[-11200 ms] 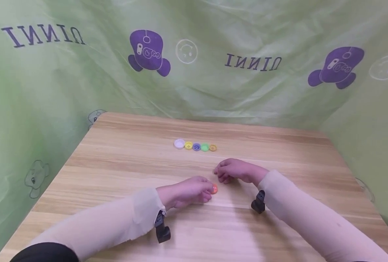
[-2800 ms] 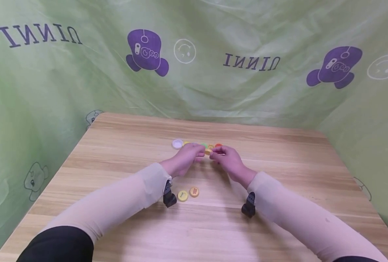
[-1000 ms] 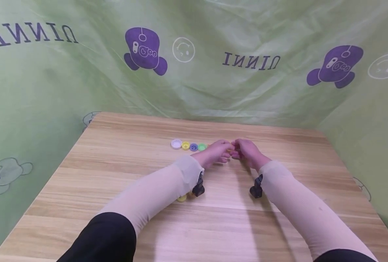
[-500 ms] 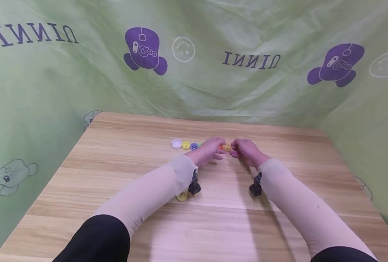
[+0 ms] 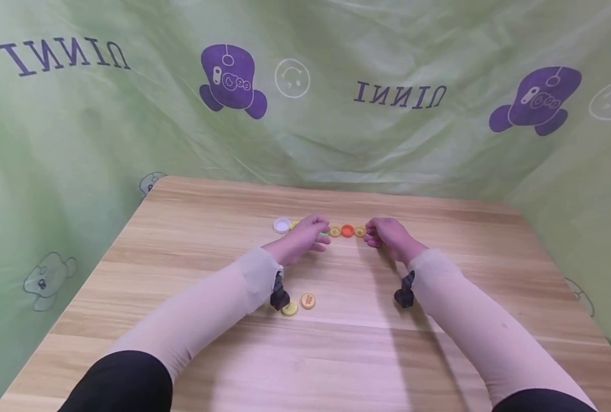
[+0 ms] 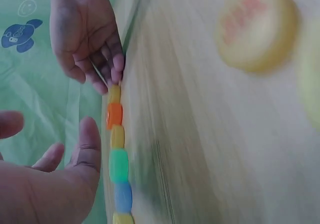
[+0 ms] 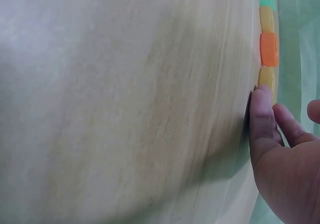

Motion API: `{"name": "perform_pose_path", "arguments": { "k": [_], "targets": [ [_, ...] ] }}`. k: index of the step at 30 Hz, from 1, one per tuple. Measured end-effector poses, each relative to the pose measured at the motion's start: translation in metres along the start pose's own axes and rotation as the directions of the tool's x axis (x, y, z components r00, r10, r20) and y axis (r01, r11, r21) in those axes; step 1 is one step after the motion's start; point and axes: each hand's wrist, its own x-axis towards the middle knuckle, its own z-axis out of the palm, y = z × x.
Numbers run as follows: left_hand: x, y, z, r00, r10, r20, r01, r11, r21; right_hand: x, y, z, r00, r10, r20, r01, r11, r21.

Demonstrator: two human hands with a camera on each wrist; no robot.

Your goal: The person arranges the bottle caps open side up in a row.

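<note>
A row of bottle caps lies hollow side up: the white cap [image 5: 282,225] at the left end, then yellow, blue [image 6: 123,198] and green [image 6: 119,166] caps, an amber cap [image 5: 335,231], an orange cap [image 5: 347,230] and a second amber cap [image 5: 359,230] at the right end. Fingertips of my right hand [image 5: 390,236] touch that end cap from the right, fingers fairly straight in the right wrist view. My left hand [image 5: 305,236] hovers over the row's left part with fingers spread and nothing in them, hiding some caps in the head view.
Nearer the front, a pale yellow cap [image 5: 290,308] and a light orange cap [image 5: 308,301] with red print lie top side up, beside the left wrist camera [image 5: 279,294]. A green printed cloth [image 5: 326,154] hangs behind the wooden table [image 5: 336,355].
Since the oldest frame, the orange cap and the second amber cap have joined the row's right end. Lately my left hand has drawn back leftward from that end; my right hand has stayed there.
</note>
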Motion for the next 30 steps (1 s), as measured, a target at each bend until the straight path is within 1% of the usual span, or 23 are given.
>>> {"name": "perform_pose_path", "arguments": {
  "k": [3, 5, 7, 10, 12, 15, 17, 19, 22, 25, 30],
  "targets": [
    [-0.006, -0.006, -0.009, 1.000, -0.011, 0.008, 0.010, 0.996, 0.088, -0.004, 0.001, -0.003, 1.000, 0.002, -0.002, -0.002, 1.000, -0.016],
    [-0.011, -0.010, -0.015, 0.999, -0.029, 0.027, 0.026, 0.993, 0.119, -0.009, 0.003, -0.004, 1.000, -0.012, 0.012, 0.012, 1.000, -0.026],
    [-0.017, -0.013, -0.021, 0.998, -0.048, 0.046, 0.041, 0.989, 0.144, -0.016, 0.006, -0.001, 0.998, -0.040, 0.045, 0.042, 0.998, -0.038],
    [-0.028, -0.017, -0.028, 0.993, -0.085, 0.078, 0.071, 0.982, 0.175, -0.031, 0.011, 0.009, 0.985, -0.091, 0.143, 0.100, 0.994, -0.055],
    [-0.036, -0.020, -0.031, 0.989, -0.109, 0.099, 0.087, 0.976, 0.200, -0.042, 0.015, 0.019, 0.966, -0.105, 0.234, 0.125, 0.990, -0.071],
    [-0.045, -0.025, -0.035, 0.981, -0.144, 0.132, 0.111, 0.966, 0.232, -0.056, 0.018, 0.035, 0.931, -0.067, 0.358, 0.106, 0.990, -0.092],
    [-0.051, -0.027, -0.035, 0.977, -0.149, 0.151, 0.107, 0.960, 0.257, -0.064, 0.019, 0.044, 0.910, -0.026, 0.414, 0.078, 0.991, -0.109],
    [-0.056, -0.028, -0.035, 0.977, -0.147, 0.156, 0.098, 0.954, 0.283, -0.070, 0.021, 0.051, 0.897, 0.021, 0.441, 0.036, 0.992, -0.121],
    [-0.062, -0.030, -0.035, 0.977, -0.135, 0.165, 0.077, 0.945, 0.319, -0.077, 0.025, 0.057, 0.876, 0.058, 0.478, 0.001, 0.992, -0.123],
    [-0.068, -0.032, -0.034, 0.974, -0.144, 0.177, 0.080, 0.942, 0.327, -0.082, 0.028, 0.061, 0.861, 0.064, 0.504, -0.012, 0.994, -0.105],
    [-0.072, -0.037, -0.034, 0.966, -0.155, 0.207, 0.094, 0.956, 0.279, -0.093, 0.033, 0.067, 0.862, 0.052, 0.504, -0.020, 0.997, -0.068]
  ]
}}
